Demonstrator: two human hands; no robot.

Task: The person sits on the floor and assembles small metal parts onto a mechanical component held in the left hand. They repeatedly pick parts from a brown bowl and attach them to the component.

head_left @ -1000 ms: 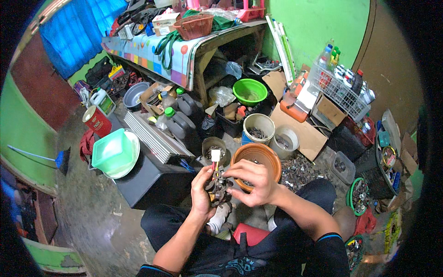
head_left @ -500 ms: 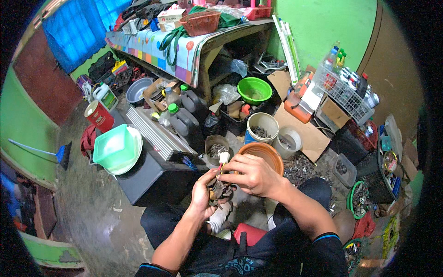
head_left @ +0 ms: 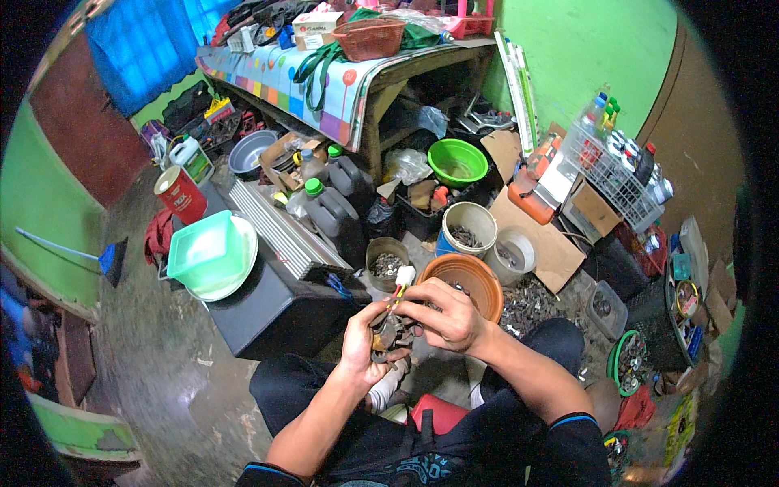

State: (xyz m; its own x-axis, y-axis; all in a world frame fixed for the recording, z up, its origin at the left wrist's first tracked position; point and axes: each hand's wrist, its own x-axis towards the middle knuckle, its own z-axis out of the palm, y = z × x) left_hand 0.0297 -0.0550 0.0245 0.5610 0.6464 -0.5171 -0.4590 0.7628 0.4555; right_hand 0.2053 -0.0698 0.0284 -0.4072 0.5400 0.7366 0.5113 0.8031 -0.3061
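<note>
My left hand point(head_left: 363, 345) is closed around a dark, dirty metal part point(head_left: 391, 337) with a brownish patch, held over my lap. Red and yellow wires point(head_left: 396, 299) rise from the part to a white plastic connector point(head_left: 405, 276). My right hand point(head_left: 449, 318) comes in from the right, its thumb and fingertips pinched at the wires just below the connector. Fingers of both hands hide much of the part and the wires' lower ends.
Beyond my hands stand an orange-brown basin point(head_left: 471, 280), a white bucket point(head_left: 469, 227) and a pot of small metal pieces point(head_left: 388, 264). Left is a black box point(head_left: 280, 316) bearing a green tray point(head_left: 211, 247). Loose scraps point(head_left: 527, 307) lie right of the basin.
The whole view has shifted slightly, so things appear a little farther right. Both hands stay on the part and wires, with only small movement of the right fingers.
</note>
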